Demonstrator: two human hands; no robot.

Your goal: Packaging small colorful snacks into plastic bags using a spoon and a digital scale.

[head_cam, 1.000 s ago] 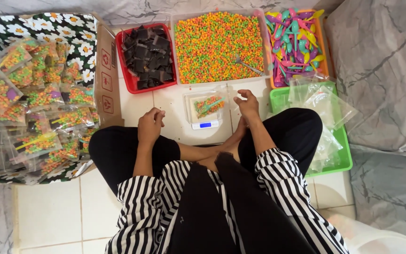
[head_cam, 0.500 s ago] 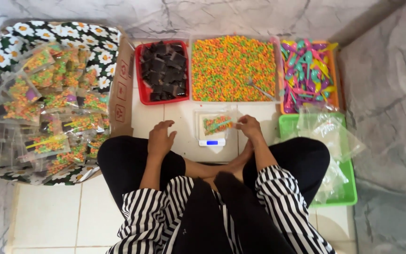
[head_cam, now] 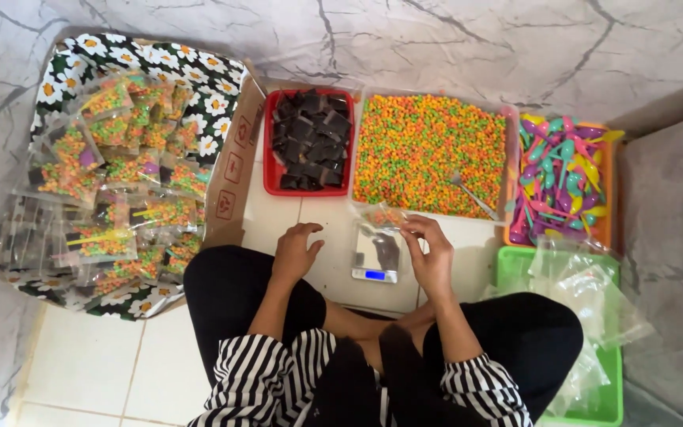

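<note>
The right hand pinches the top of a small clear bag with some coloured pellets inside, and holds it just above the small digital scale on the tiled floor. The left hand is free, fingers loosely curled, resting near the knee beside the scale. Behind the scale stands a large clear tub full of orange and green pellets with a metal spoon in it; a red tray of dark pieces is to its left, a tray of plastic spoons to its right. Since the bag hangs open from one pinch only, I think it can tilt and pellets can fall on the scale or floor.
</note>
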